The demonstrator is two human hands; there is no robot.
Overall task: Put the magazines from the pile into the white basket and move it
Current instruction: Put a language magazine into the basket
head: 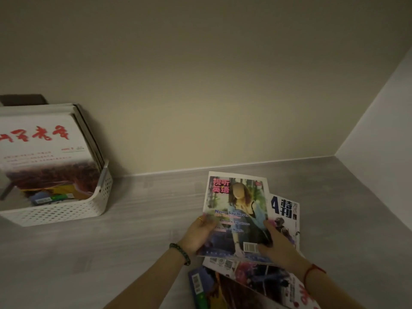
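Observation:
A magazine with a woman on its cover [236, 210] is held a little above the pile at the lower right. My left hand [198, 236] grips its left edge and my right hand [275, 244] grips its lower right corner. Under it lies the pile of magazines [252, 279], spread loosely on the grey surface, with a white "4" cover [284, 211] sticking out to the right. The white perforated basket [66, 211] stands at the far left against the wall. Several magazines stand in it, the front one white with red characters [42, 143].
The grey wood-look surface [142, 219] stretches between basket and pile. A beige wall runs along the back, and a white side wall [383, 121] closes off the right. A dark object [22, 99] sits behind the basket.

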